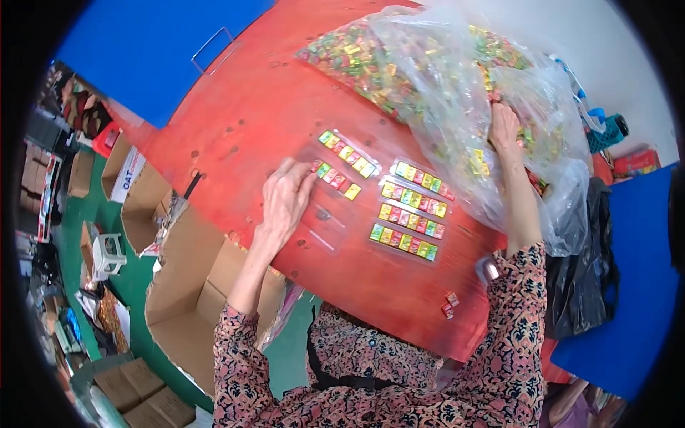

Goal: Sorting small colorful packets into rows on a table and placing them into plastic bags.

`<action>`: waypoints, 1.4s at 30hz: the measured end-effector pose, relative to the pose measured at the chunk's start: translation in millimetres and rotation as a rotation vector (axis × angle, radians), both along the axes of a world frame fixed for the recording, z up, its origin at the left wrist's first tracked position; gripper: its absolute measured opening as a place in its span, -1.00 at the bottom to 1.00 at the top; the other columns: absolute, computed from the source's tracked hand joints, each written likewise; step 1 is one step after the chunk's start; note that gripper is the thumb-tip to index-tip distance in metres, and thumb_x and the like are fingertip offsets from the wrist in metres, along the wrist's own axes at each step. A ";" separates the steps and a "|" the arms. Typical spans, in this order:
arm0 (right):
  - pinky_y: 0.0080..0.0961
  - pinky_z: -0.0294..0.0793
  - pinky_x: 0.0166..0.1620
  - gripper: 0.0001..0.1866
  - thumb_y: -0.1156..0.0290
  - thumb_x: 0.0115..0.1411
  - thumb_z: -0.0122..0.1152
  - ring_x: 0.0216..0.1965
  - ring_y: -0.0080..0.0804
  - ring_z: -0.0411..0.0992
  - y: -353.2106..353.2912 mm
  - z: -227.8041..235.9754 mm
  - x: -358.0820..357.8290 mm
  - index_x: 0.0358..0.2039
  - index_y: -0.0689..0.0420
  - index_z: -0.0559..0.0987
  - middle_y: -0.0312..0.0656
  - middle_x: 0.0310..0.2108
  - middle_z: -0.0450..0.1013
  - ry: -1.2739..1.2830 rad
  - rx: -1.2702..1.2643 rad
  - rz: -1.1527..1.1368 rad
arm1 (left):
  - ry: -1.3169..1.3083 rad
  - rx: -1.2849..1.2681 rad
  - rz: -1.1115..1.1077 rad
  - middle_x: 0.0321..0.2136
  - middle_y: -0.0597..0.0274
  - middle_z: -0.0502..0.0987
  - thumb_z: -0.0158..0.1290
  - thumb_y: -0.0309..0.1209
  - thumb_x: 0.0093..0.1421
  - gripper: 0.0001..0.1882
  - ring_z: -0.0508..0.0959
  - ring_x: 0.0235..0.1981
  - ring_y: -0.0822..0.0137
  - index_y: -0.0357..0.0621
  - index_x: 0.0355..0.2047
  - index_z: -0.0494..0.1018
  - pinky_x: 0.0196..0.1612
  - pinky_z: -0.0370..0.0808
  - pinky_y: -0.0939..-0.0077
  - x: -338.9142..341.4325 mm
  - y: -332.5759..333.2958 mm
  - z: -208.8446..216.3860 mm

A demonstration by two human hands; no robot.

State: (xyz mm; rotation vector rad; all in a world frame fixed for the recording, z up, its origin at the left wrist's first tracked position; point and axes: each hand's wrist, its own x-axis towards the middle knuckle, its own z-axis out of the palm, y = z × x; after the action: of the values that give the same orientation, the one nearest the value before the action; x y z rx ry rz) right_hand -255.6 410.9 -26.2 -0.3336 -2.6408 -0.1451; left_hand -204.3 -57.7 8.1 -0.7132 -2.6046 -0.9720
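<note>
My left hand is over the left clear plastic tray, fingers bent together. Its fingertips meet the end of a row of small wrapped pieces in red, green and yellow; whether they pinch one is hidden. Above that row lies another filled row. The tray's nearer slots hold no pieces. To its right, a second clear tray carries several full rows of the same pieces. My right hand reaches into a big clear plastic bag of loose pieces, its fingers curled and partly hidden among them.
A few loose red pieces lie near the front edge of the red table. Open cardboard boxes stand below its left side, with a white stool beyond. A black plastic bag hangs at the right.
</note>
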 end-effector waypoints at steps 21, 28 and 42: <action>-0.17 0.43 -0.22 -0.92 0.60 0.02 0.06 -0.27 0.03 0.44 -254.2 46.9 48.2 -0.43 0.31 0.49 0.05 -0.35 0.45 -0.478 -0.342 0.920 | 0.168 -0.079 -0.013 -0.44 0.15 0.48 0.22 -0.43 -0.07 -0.82 0.42 -0.26 0.09 -0.22 -0.43 0.56 -0.13 0.35 0.24 -14.6 10.4 -25.4; -0.13 0.44 -0.29 -0.92 0.58 0.01 0.06 -0.31 0.01 0.47 -268.4 28.7 49.7 -0.47 0.29 0.51 0.03 -0.35 0.47 -0.459 -0.255 0.917 | 0.027 -0.110 -0.030 -0.43 0.05 0.47 0.18 -0.53 -0.11 -0.82 0.41 -0.26 0.02 -0.22 -0.41 0.56 -0.15 0.36 0.17 -18.0 5.6 -26.2; -0.18 0.45 -0.32 -0.84 0.56 -0.06 0.14 -0.35 0.02 0.49 -275.8 18.7 59.7 -0.40 0.22 0.57 0.03 -0.41 0.48 -0.297 -0.502 0.855 | 0.053 -0.070 -0.005 -0.45 0.09 0.48 0.22 -0.46 -0.06 -0.79 0.42 -0.30 0.07 -0.26 -0.37 0.56 -0.19 0.37 0.25 -17.9 7.9 -30.1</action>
State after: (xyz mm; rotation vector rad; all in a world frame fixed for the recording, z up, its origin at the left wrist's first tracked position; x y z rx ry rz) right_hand -196.0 135.1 -7.6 0.7226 -2.8213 0.7990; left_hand -222.3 -49.9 -22.0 -0.7520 -2.6031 -0.8557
